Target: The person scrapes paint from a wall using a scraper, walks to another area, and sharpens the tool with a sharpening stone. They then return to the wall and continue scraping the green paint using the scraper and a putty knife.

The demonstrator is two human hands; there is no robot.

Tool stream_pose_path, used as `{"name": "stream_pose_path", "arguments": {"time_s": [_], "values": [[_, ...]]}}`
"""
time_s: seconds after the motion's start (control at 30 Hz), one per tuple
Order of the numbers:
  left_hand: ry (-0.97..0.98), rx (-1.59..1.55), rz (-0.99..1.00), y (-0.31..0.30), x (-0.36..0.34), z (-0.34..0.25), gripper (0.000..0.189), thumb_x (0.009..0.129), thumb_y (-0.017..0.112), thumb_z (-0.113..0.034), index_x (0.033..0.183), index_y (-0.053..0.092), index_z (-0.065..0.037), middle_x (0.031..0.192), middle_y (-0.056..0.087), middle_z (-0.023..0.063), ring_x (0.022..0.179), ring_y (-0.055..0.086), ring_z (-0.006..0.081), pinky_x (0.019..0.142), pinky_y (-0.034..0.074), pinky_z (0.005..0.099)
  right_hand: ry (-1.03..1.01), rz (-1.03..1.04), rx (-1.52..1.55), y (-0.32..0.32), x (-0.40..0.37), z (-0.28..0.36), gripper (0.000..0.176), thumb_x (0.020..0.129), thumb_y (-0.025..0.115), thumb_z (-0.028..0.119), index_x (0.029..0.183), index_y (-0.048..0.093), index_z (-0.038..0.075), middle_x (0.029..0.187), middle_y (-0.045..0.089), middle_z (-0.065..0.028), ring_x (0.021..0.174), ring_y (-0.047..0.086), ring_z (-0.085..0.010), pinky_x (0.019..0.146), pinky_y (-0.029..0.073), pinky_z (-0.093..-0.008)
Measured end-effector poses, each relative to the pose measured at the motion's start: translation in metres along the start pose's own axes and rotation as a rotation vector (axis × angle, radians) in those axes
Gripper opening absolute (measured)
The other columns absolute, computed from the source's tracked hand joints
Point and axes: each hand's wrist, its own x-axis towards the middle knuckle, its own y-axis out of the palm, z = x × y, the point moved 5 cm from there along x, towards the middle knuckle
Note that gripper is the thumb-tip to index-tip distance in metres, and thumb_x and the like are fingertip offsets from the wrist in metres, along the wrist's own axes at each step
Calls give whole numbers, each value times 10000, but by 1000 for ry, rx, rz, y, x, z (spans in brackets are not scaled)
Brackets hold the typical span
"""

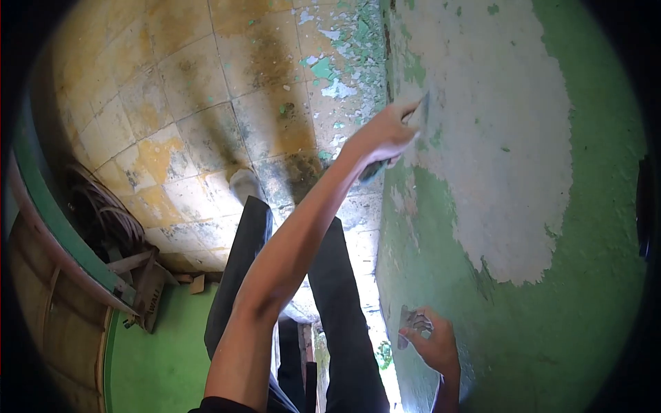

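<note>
My left hand (384,132) reaches out to the wall, its fingers closed round a paint scraper. The scraper's blade (424,109) meets the wall at the bare patch, and its dark handle end (372,171) sticks out below the hand. At the lower right, my right hand (432,343) is close to the wall, fingers bent round a thin, flat greyish piece (403,329) whose kind I cannot make out. The green wall (496,330) has a large pale patch (502,151) with ragged edges where the paint is off.
Green and white paint flakes (322,69) litter the worn yellowish floor tiles (196,76) along the wall's foot. My foot (245,184) stands on the tiles. Coiled dark material (103,206) and a wooden piece with lettering (148,296) lie left, beside a curved green-edged board (65,237).
</note>
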Motion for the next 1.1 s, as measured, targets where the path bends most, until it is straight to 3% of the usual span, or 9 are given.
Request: {"name": "stream_pose_path", "arguments": {"time_s": [0.17,0.3,0.4,0.57,0.7,0.8,0.93,0.97,1.1], "values": [[15,132,-221,-24,40,-13,598,933,468,-92,1516,338,-130,643,565,72,466,500,125,443,457,305,57,71,98,3,3,7,283,763,780,95,969,629,-26,858,701,-130,809,681,-200,779,515,-317],[-27,126,-233,-25,37,-9,589,943,434,-87,1519,339,-170,722,611,109,456,480,116,442,469,302,96,16,71,-6,3,2,298,762,782,99,984,630,-29,877,706,-138,816,685,-205,783,516,-318],[17,166,-105,-3,2,-15,583,945,419,-89,1514,356,-200,718,581,85,446,457,108,428,461,304,107,45,86,-4,5,3,306,762,782,102,992,631,-31,880,706,-137,817,686,-207,777,518,-318],[-142,70,45,-25,19,-15,581,957,438,-91,1520,350,-202,744,507,56,474,426,106,441,419,311,158,98,134,1,5,1,317,763,781,109,1004,631,-32,881,704,-137,823,686,-211,770,519,-322],[-190,14,12,-21,18,-14,551,986,487,-145,1518,351,-191,765,466,49,518,433,104,451,419,317,131,77,87,1,5,5,315,763,781,113,996,629,-32,873,701,-136,820,684,-211,775,519,-325],[-102,-64,0,-11,19,-14,530,995,496,-189,1509,365,-183,768,461,49,516,440,113,453,423,313,103,62,74,-3,0,10,304,761,780,111,985,627,-26,858,699,-133,811,680,-207,771,516,-323],[-209,-336,-71,-8,23,-8,540,1005,510,-280,1510,345,-182,762,446,23,552,453,117,496,437,290,96,39,54,-7,-3,7,293,758,777,104,977,625,-18,836,696,-132,794,675,-204,750,509,-322],[-77,-316,-88,-6,22,-13,576,1009,498,-271,1534,272,-197,756,452,11,567,448,110,519,443,281,89,43,55,-6,-2,7,292,757,776,103,976,624,-17,832,695,-131,789,674,-203,744,508,-322],[-76,-362,28,-6,18,-14,571,1014,469,-213,1536,239,-198,735,450,2,548,427,102,459,398,262,98,57,73,-5,-2,9,285,757,769,100,973,624,-16,824,693,-132,776,670,-204,729,504,-323]]}}
